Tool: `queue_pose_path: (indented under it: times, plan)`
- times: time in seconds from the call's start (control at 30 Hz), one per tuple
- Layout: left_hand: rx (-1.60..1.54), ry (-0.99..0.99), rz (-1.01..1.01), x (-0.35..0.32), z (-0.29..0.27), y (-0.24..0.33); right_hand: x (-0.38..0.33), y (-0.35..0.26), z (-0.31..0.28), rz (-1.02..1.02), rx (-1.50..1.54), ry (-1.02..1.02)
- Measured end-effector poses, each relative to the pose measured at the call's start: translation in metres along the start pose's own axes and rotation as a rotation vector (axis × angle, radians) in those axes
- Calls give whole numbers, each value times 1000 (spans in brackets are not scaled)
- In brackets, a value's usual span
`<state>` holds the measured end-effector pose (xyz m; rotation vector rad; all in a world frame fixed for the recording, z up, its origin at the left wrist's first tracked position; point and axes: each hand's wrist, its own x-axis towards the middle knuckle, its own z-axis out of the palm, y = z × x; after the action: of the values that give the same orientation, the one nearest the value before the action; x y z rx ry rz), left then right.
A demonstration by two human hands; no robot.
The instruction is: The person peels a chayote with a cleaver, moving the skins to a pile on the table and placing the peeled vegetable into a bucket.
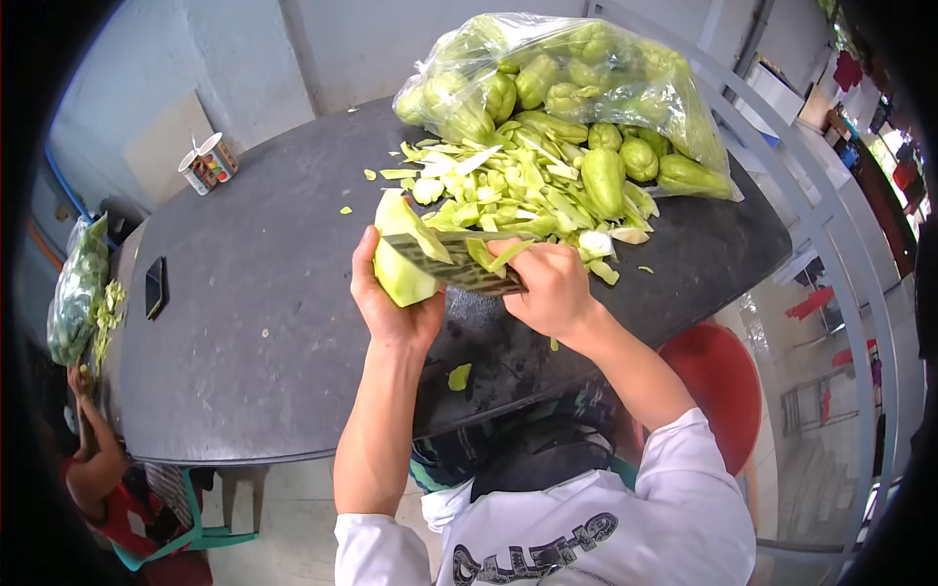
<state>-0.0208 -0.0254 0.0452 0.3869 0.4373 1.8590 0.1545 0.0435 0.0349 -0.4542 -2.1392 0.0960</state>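
Observation:
My left hand [389, 305] grips a pale green chayote half [403, 252], held above the dark grey table [264, 342]. My right hand [553, 285] holds a broad knife [451, 260] whose blade lies across the chayote's cut face, with a thin green strip hanging off it. Just beyond the hands lies a heap of peelings and cut slices [508, 186], with a few whole chayotes [604, 180] beside it.
A clear plastic bag full of chayotes [547, 78] sits at the table's far edge. A small open carton [208, 162] and a dark phone [154, 286] lie at the left. Another person [98, 469] with a bag of greens [76, 298] is at the left corner. A red stool [728, 376] stands to the right.

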Motion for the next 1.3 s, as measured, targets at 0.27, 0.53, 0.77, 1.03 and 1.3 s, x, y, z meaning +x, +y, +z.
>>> queue_pose_path:
  times: [0.27,0.53,0.77,1.03,1.3]
  plan:
    - [114,-85,-61,-1,0,-4,10,15,3,256,-13,-125]
    - [94,-50,-66,-2,2,-5,19,16,3,423,-82,-163]
    - [-163,36,-44,8,-18,-8,13,6,-2,287,-31,-106]
    - [-263,71,-106,11,-22,-3,1,-6,9,-417,-214,128]
    - [-178,30,-88,9,-21,-7,1,-10,13,-432,-271,119]
